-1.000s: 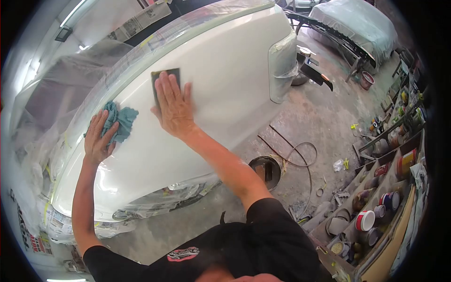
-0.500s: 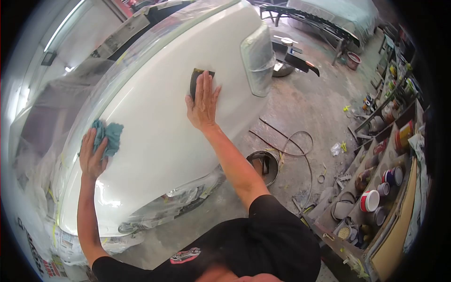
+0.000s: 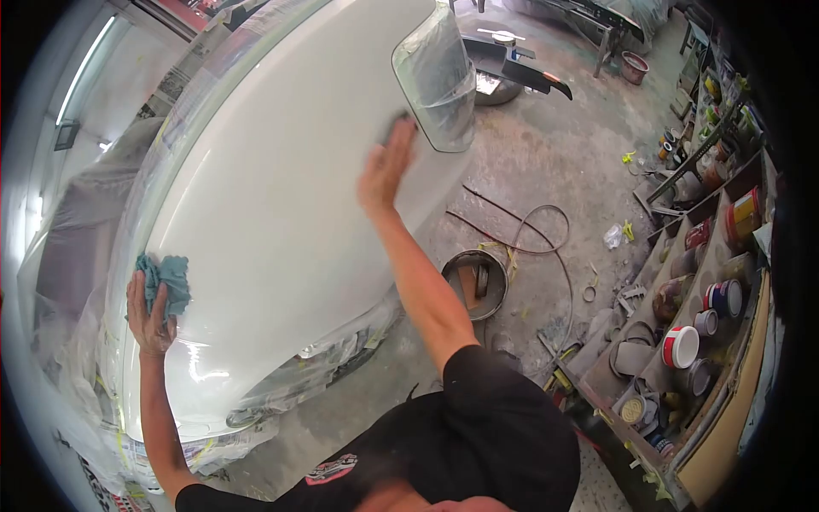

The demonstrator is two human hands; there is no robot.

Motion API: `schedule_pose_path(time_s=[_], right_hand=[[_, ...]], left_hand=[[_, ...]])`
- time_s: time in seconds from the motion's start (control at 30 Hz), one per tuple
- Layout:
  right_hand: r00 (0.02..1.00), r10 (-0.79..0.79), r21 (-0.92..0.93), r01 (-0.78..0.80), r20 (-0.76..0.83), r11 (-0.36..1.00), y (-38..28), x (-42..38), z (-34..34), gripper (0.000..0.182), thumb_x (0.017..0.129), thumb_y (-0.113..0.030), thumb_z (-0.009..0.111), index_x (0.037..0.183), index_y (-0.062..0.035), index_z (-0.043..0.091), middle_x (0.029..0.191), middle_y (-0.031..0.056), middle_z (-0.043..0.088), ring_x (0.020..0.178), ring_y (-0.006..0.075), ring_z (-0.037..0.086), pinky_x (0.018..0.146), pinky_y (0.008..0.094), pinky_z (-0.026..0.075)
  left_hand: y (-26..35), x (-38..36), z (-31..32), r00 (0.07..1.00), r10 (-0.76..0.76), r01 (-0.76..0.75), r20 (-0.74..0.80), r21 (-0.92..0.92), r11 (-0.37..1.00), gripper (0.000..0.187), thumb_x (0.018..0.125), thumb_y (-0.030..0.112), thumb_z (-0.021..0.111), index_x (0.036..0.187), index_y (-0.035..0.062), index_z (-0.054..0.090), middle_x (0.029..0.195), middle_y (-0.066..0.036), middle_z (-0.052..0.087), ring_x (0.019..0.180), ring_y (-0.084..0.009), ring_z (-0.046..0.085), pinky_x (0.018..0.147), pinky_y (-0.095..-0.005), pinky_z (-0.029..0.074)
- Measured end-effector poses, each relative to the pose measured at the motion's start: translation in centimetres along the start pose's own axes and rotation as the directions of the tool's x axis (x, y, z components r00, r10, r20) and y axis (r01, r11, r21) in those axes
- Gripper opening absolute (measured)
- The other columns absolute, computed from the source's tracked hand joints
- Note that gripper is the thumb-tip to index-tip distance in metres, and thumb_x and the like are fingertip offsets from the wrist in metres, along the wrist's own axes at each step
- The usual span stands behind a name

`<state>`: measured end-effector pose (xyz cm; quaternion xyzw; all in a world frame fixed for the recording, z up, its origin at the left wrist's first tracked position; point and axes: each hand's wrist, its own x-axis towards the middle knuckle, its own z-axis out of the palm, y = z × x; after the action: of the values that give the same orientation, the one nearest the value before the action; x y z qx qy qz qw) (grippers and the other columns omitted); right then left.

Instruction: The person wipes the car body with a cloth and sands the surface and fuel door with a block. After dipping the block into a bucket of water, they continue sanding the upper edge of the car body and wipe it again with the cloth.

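White car panel [image 3: 281, 196] is your landmark: your right hand [image 3: 386, 166] presses a dark sanding pad [image 3: 394, 130] flat-fingered at its far end, beside the masked tail lamp [image 3: 437, 77], your left hand [image 3: 149, 311] clutching a teal rag [image 3: 166, 282] at its near end.

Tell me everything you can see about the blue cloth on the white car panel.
The blue cloth is a teal, soft-looking rag, crumpled into a loose bunch with many folds. The left hand grips it from below, fingers curled round its lower part, and presses it against the glossy white car panel near that panel's left edge. Beside it, clear masking plastic covers the car. It lies far from the right hand.
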<state>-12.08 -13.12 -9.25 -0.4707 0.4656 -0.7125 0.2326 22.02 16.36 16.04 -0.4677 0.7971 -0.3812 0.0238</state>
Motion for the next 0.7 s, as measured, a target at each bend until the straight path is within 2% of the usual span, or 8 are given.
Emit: schedule_pose_path(time_s=[0.1,0.2,0.33,0.37,0.43,0.53,0.6,0.7], right_hand=[[0.988,-0.150,-0.034,0.152,0.045,0.988,-6.9,5.6,0.3,0.066,0.106,-0.027,0.037,0.159,0.0057,0.015,0.169,0.0245,0.008,0.156,0.0417,0.007,0.120,0.0656,0.001],[0.979,-0.190,-0.121,0.199,0.080,0.973,-2.6,3.5,-1.6,0.065,0.107,-0.028,0.037,0.159,0.0043,0.017,0.168,0.0235,0.011,0.157,0.0400,0.009,0.119,0.0681,0.002],[0.974,0.225,-0.142,-0.223,0.001,0.964,0.9,-1.0,-2.3,0.064,0.109,-0.036,0.032,0.161,-0.0009,0.018,0.169,0.0212,0.013,0.157,0.0362,0.011,0.120,0.0657,0.004],[0.983,0.183,-0.084,-0.180,0.023,0.980,0.8,-0.2,-1.1,0.067,0.106,-0.027,0.039,0.160,0.0044,0.015,0.169,0.0235,0.009,0.157,0.0395,0.007,0.119,0.0669,0.004],[0.991,-0.135,-0.041,0.134,-0.009,0.990,-5.1,3.9,0.6,0.063,0.107,-0.026,0.036,0.158,0.0054,0.020,0.168,0.0240,0.012,0.156,0.0410,0.011,0.121,0.0637,0.002],[0.982,-0.189,-0.097,0.190,0.017,0.977,-7.3,6.7,0.6,0.063,0.106,-0.027,0.038,0.159,0.0040,0.020,0.169,0.0217,0.013,0.156,0.0374,0.013,0.121,0.0644,0.002],[0.994,-0.029,-0.126,0.042,0.103,0.991,-3.4,3.2,-1.5,0.066,0.106,-0.025,0.039,0.159,0.0067,0.017,0.168,0.0249,0.011,0.157,0.0394,0.010,0.119,0.0676,0.004],[0.981,0.194,-0.047,-0.194,0.009,0.980,0.9,0.3,-0.8,0.064,0.109,-0.030,0.034,0.160,0.0047,0.016,0.169,0.0233,0.009,0.157,0.0395,0.006,0.119,0.0679,0.006]], left_hand=[[-0.2,-0.4,0.4,1.000,0.005,-0.005,0.001,0.016,1.000,0.049,0.092,0.028,0.056,0.137,0.0097,0.060,0.152,-0.029,0.043,0.139,-0.0493,0.044,0.114,-0.0617,0.036],[-0.3,-0.4,0.3,1.000,-0.006,0.006,-0.002,0.003,1.000,0.048,0.093,0.028,0.056,0.137,0.0098,0.061,0.152,-0.029,0.043,0.139,-0.0497,0.044,0.114,-0.0617,0.036],[-0.2,-0.1,0.1,1.000,0.013,-0.013,-0.006,0.016,1.000,0.047,0.095,0.029,0.054,0.138,0.0098,0.060,0.152,-0.030,0.043,0.139,-0.0498,0.044,0.114,-0.0617,0.036],[-0.3,-0.1,0.3,1.000,0.009,-0.008,-0.014,0.015,1.000,0.047,0.095,0.029,0.053,0.138,0.0099,0.059,0.151,-0.030,0.044,0.139,-0.0498,0.044,0.114,-0.0618,0.036],[-0.2,-0.2,0.4,1.000,0.009,-0.008,-0.018,0.019,1.000,0.047,0.096,0.030,0.052,0.139,0.0100,0.059,0.151,-0.030,0.044,0.139,-0.0497,0.045,0.114,-0.0617,0.036],[-0.1,-0.3,0.3,1.000,0.020,-0.020,-0.011,0.023,1.000,0.047,0.097,0.030,0.051,0.139,0.0101,0.058,0.151,-0.030,0.044,0.138,-0.0495,0.045,0.113,-0.0615,0.037],[-0.4,-0.2,0.4,1.000,0.023,-0.022,-0.021,0.014,1.000,0.047,0.097,0.030,0.050,0.140,0.0104,0.058,0.151,-0.030,0.044,0.138,-0.0494,0.045,0.113,-0.0612,0.037],[-0.6,-0.5,0.5,1.000,0.031,-0.030,-0.005,0.033,0.999,0.047,0.098,0.031,0.050,0.141,0.0111,0.058,0.151,-0.030,0.043,0.138,-0.0494,0.045,0.113,-0.0610,0.037]])
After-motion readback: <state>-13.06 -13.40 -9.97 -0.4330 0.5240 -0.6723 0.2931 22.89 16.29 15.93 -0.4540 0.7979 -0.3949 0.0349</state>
